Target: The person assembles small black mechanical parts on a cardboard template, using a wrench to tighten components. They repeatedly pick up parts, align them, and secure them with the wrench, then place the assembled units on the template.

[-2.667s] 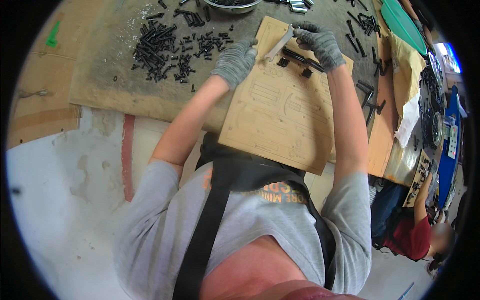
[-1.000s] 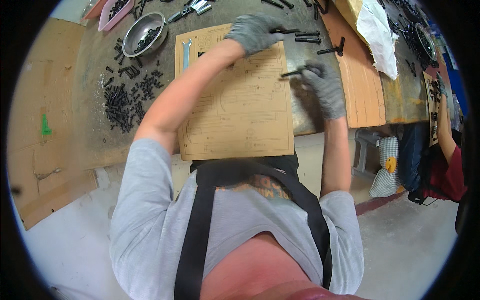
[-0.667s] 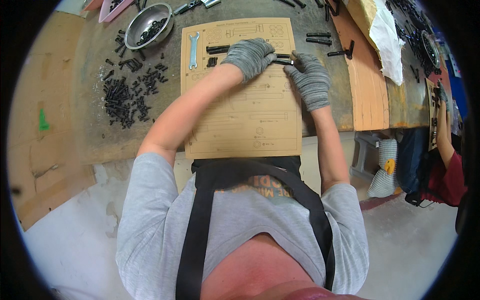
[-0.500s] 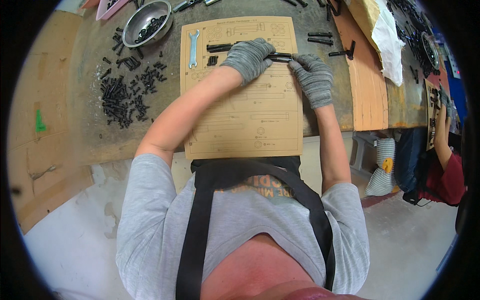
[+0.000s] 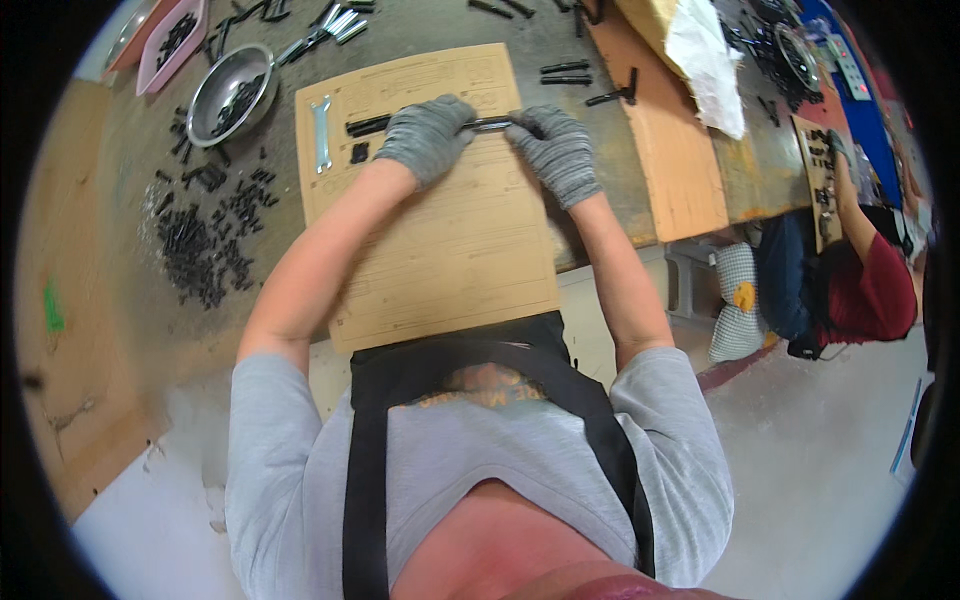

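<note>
A brown cardboard sheet (image 5: 445, 250) printed with hardware drawings lies at the table's front edge. Above its upper part, my left hand (image 5: 425, 140), in a grey knit glove, is closed over long black bolts (image 5: 490, 124). My right hand (image 5: 556, 150), gloved alike, pinches their right end, so the bolts span the gap between both hands. More long black bolts (image 5: 368, 126) lie on the sheet left of my left hand, their right ends hidden by it. Below these sit small black parts (image 5: 360, 153), too small to name. An open-ended wrench (image 5: 321, 135) rests near the sheet's left edge.
Left of the sheet are a heap of short black bolts (image 5: 195, 250), a metal bowl (image 5: 233, 95) and a pink tray (image 5: 172, 45). Long bolts (image 5: 566, 73) and a cardboard strip (image 5: 665, 130) lie to the right. Another person's red sleeve (image 5: 880, 285) shows far right.
The whole view has shifted and tilted, so the sheet and table appear further left. Both hands stay at the same bolts, with little visible movement on the sheet.
</note>
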Demonstrator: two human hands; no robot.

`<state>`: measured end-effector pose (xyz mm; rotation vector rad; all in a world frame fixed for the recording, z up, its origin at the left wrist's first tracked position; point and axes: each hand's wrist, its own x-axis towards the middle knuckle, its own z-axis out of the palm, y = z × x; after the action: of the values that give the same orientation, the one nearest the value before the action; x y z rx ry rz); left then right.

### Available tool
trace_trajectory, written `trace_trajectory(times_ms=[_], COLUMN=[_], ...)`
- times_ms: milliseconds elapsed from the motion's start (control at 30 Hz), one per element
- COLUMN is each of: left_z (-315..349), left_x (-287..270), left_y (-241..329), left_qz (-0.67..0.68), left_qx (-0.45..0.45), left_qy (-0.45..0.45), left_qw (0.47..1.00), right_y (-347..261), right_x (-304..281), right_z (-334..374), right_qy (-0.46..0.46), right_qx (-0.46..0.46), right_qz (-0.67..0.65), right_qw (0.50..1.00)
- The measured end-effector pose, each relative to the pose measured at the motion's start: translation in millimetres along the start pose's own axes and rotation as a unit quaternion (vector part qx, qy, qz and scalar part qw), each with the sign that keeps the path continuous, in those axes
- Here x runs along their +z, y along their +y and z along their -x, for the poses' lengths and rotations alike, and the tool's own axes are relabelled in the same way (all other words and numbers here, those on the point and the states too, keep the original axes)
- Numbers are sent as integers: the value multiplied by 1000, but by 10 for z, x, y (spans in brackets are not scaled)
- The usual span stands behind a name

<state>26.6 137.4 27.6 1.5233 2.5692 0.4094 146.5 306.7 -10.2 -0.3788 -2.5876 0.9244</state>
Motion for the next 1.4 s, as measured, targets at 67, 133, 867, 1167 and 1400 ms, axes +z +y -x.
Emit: trace_trajectory(times_ms=[67, 133, 867, 1167, 1400], left_z=[-2, 31, 504, 528, 512], left_x=[-20, -51, 227, 178, 175], left_y=[17, 26, 80, 89, 60], left_qz=[-23, -1, 127, 131, 179], left_qx=[-15, -9, -83, -92, -105], left_qy=[-16, 25, 69, 55, 36], left_qw=[999, 1000, 986, 986, 978], right_y=[95, 300, -388, -70, 763], right_x=[-92, -348, -179, -238, -806], right_z=[-54, -164, 182, 214, -554], right_qy=[-32, 46, -33, -58, 112], right_qx=[68, 20, -125, -105, 168], right_qz=[-97, 28, 184, 42, 327], right_qw=[992, 998, 974, 992, 923])
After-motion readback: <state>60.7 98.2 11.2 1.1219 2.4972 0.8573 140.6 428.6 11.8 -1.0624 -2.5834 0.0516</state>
